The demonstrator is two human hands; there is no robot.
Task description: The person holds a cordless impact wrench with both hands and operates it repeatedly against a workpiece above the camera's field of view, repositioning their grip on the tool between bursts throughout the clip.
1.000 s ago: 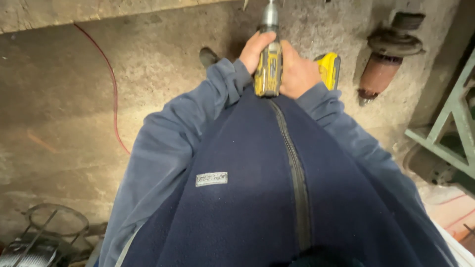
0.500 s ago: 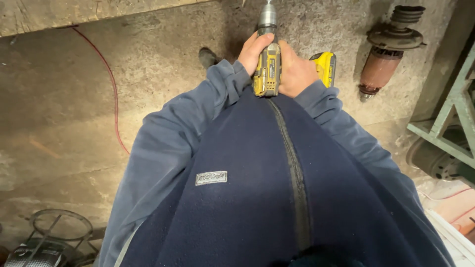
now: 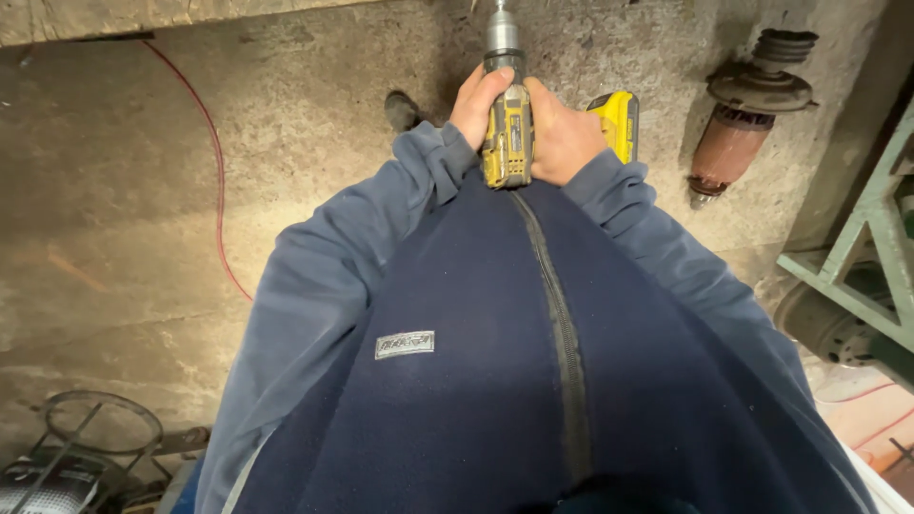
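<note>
Cordless drill (image 3: 506, 133), yellow: gripped by left hand (image 3: 476, 103) and right hand (image 3: 564, 138), pointed down at concrete floor (image 3: 286, 143). Step judged: drilling; next called for steady downward pressure.

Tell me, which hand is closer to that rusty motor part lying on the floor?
Right. The right hand grips the drill on the side facing the rusty motor part; the left hand is on the drill's far side.
</note>
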